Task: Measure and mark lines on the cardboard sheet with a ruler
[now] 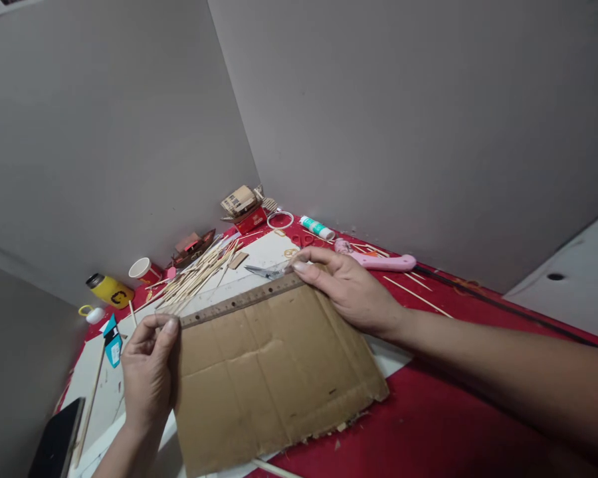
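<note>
A creased sheet of brown cardboard point(269, 372) lies flat on a white board over a red tablecloth. A long ruler point(239, 300) rests along the cardboard's far edge. My left hand point(147, 372) pinches the ruler's left end with thumb and fingers closed on it. My right hand point(346, 285) lies over the ruler's right end and the cardboard corner, fingers stretched flat and pressing down. Small metal pliers point(266, 271) lie just beyond my right fingertips.
A heap of thin wooden sticks point(197, 275) lies behind the ruler. A pink utility knife point(379, 261), glue bottle point(317, 228), tape ring point(280, 220), red cup point(143, 270), yellow bottle point(110, 291) and small boxes point(242, 204) sit near the grey walls. A dark phone point(57, 441) lies front left.
</note>
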`<act>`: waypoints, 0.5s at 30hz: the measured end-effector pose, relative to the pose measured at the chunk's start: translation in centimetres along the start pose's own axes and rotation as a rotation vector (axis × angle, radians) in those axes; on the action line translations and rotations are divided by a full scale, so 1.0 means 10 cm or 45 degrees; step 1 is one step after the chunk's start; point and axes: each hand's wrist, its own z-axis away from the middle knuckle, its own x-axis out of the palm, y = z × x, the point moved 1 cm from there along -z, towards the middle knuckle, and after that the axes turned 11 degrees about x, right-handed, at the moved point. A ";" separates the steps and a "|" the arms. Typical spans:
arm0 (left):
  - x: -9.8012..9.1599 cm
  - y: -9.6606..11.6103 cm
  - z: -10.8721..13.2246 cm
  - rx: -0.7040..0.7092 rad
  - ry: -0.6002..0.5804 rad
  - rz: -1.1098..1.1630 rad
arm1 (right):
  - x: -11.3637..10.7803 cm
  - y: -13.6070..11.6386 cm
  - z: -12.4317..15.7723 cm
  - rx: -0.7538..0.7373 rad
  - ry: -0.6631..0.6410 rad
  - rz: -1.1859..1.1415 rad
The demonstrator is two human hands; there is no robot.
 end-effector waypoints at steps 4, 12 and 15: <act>0.00 -0.01 0.01 -0.004 -0.033 -0.024 | -0.01 -0.03 0.00 -0.076 0.033 0.087; -0.02 -0.01 0.02 0.026 -0.023 -0.022 | -0.05 0.01 0.01 0.206 -0.069 -0.297; -0.01 -0.01 0.01 0.042 -0.015 -0.028 | -0.03 0.03 0.01 0.329 -0.188 -0.465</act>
